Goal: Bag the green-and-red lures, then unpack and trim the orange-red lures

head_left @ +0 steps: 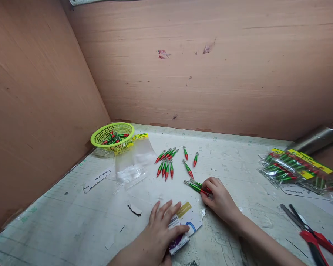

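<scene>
My right hand (218, 197) pinches two green-and-red fishing lures (193, 187) by their red ends, low over the table; their hooked ends point left. My left hand (163, 225) lies with its fingers spread over some printed cards (195, 221), and its thumb rests across them. Part of the cards is hidden under the palm. Just beyond my hands, several matching lures (166, 164) lie in two tight rows. Three more lures (188, 169) are scattered to the right of the rows.
At the back left stands a green basket (113, 148) with lures inside. Clear bags (133, 162) with yellow headers lie against it. Filled packs (296, 170) are piled at the right, with red-handled scissors (308, 231) in front. Paper scraps (134, 210) lie left. Wooden walls (211, 74) enclose the table.
</scene>
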`<state>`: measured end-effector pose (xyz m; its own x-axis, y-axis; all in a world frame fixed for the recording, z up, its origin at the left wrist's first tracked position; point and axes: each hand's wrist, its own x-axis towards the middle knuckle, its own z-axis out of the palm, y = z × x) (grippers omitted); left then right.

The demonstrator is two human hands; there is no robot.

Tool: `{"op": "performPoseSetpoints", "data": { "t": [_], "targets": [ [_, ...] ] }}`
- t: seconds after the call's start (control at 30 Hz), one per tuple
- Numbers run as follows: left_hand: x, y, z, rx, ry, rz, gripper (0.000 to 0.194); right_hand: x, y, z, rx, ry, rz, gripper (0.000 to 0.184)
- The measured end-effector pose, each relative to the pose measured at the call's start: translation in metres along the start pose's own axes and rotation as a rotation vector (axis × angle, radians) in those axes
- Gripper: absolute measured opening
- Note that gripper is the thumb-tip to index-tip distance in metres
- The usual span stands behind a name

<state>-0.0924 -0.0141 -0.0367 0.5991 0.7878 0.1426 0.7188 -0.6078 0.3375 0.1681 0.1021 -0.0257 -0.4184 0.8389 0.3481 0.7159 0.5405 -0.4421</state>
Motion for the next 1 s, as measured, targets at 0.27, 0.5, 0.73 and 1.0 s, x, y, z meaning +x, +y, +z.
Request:
{"op": "performPoseSetpoints", "data": {
  "t": [0.27, 0.5, 0.73, 1.0],
  "targets": [
    [0.005, 0.014, -0.002, 0.009, 0.144, -0.282, 0.113, -0.036, 0.002, -0.019, 0.048, 0.000, -0.073, 0.011],
    [0.026, 0.026, -0.030, -0.136, -0.095, -0.362, 0.082, -0.050, -0.016, -0.026, -0.029, 0.086, -0.251, 0.014],
    [0.029, 0.016, -0.027, -0.220, -0.119, -0.289, 0.082, -0.050, -0.031, -0.015, 0.025, -0.112, -0.323, 0.014],
    [0.027, 0.005, -0.011, -0.299, -0.077, -0.304, 0.083, -0.041, 0.011, -0.035, 0.071, -0.095, 0.080, 0.014]
  ]
}}
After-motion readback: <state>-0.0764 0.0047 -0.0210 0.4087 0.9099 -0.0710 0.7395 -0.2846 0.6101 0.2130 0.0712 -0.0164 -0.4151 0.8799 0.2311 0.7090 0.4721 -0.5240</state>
